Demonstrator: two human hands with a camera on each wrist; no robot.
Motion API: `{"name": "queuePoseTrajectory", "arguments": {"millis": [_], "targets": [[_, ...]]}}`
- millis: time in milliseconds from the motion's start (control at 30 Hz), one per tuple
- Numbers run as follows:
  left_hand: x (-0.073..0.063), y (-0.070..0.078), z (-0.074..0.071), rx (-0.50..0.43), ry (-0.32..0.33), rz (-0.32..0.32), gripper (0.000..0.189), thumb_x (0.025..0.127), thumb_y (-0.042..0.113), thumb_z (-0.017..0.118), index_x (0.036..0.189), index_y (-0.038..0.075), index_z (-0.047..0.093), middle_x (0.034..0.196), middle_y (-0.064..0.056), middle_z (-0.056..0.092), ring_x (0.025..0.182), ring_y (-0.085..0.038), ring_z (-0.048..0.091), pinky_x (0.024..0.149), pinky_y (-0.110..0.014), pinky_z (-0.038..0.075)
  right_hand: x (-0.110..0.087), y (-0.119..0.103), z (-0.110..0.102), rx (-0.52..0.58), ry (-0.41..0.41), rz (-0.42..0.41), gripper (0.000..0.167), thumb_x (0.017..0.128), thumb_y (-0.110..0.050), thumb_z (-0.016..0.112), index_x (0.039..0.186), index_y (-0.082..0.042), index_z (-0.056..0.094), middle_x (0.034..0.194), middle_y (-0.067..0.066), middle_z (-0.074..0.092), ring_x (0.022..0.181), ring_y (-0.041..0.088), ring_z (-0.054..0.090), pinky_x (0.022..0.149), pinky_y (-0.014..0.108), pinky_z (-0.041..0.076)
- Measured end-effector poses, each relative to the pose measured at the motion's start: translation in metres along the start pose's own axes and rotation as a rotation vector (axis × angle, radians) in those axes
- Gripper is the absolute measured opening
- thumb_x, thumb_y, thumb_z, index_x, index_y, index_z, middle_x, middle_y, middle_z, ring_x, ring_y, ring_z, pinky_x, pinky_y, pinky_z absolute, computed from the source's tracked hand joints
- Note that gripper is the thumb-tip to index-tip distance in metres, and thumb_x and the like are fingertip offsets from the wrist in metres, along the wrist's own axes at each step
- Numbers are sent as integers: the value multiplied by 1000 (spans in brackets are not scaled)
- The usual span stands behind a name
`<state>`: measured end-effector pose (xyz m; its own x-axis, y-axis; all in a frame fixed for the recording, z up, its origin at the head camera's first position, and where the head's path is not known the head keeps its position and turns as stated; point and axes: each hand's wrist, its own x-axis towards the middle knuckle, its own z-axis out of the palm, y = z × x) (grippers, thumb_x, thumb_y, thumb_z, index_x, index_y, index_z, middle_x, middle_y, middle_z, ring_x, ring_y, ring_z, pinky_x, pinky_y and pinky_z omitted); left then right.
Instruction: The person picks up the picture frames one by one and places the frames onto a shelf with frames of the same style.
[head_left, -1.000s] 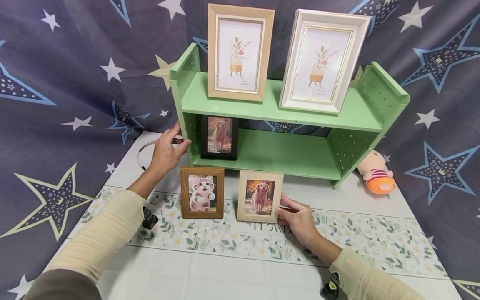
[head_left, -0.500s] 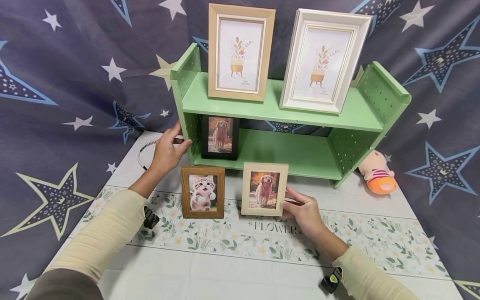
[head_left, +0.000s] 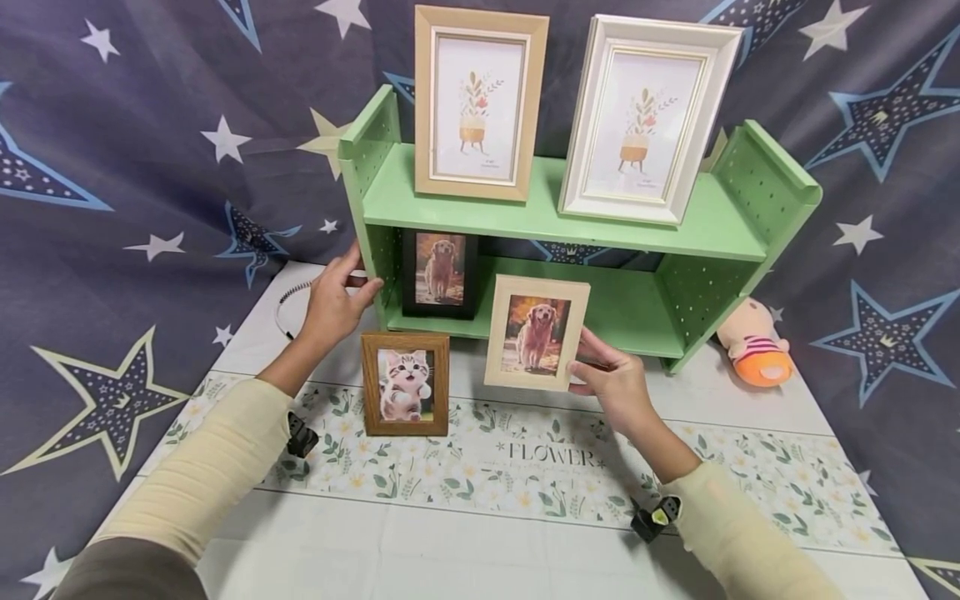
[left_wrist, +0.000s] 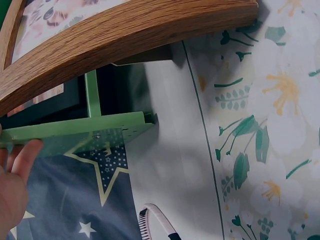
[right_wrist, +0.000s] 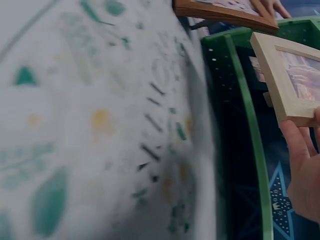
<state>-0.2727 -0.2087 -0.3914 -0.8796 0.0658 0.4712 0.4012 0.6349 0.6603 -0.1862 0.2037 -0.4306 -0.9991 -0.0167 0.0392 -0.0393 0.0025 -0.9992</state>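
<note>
My right hand (head_left: 618, 383) pinches a pale wooden picture frame (head_left: 491, 333) with a dog photo by its right edge. That frame is off the table, slightly tilted, in front of the lower board of a green shelf (head_left: 630, 321). In the right wrist view my fingers (right_wrist: 297, 145) hold its lower corner. My left hand (head_left: 333, 302) grips the shelf's left side panel; the left wrist view shows fingers (left_wrist: 25, 157) against the outer face of the panel (left_wrist: 100, 122). A brown wooden picture frame (head_left: 369, 387) with a kitten photo stands on the table.
A black picture frame (head_left: 408, 283) stands at the lower board's left end. On the upper board are a tan frame (head_left: 423, 108) and a white frame (head_left: 581, 133). A plush toy (head_left: 757, 354) lies right of the shelf, a headband (head_left: 280, 312) left. A star-patterned cloth (head_left: 187, 75) hangs behind.
My right hand has lifted the pale wooden picture frame from the table and carried it up and slightly right, towards the lower board. My left hand stays on the shelf's side panel.
</note>
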Motion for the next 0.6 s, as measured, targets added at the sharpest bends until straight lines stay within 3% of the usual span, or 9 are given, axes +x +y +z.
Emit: {"name": "queuePoseTrajectory", "arguments": {"millis": [133,200,333,433,600], "targets": [[0,-1,-1,8,5,-2,75,98,16,70,161,28,32,122,-23,61,103,-36,73,68,-16,53,11,-3,2,14,7,27,65,93,2,71,152,-13,49,114,-10,74,91,8,76,74,35,65],[0,-2,-1,6,7,1,76,97,16,71,161,27,32,122,-23,61,103,-36,73,67,-13,50,17,-3,3,6,13,36,65,93,1,71,152,-15,48,121,-4,74,91,8,76,75,34,65],[1,-1,0,-1,3,18,76,97,15,71,162,26,32,122,-23,61,103,-37,73,71,-33,60,28,0,5,-5,43,44,66,94,3,69,153,-17,48,135,12,67,90,5,75,75,33,65],[1,-1,1,-7,0,22,76,98,14,70,162,26,31,123,-24,60,103,-38,72,74,-49,62,35,1,8,-12,60,33,66,94,5,68,152,-17,49,141,19,62,89,4,75,74,32,65],[0,-2,0,-15,-1,9,77,98,15,70,162,27,30,123,-25,60,104,-39,72,76,-53,62,46,2,12,-8,64,19,64,94,6,68,151,-17,50,143,23,58,87,5,76,73,33,65]]}}
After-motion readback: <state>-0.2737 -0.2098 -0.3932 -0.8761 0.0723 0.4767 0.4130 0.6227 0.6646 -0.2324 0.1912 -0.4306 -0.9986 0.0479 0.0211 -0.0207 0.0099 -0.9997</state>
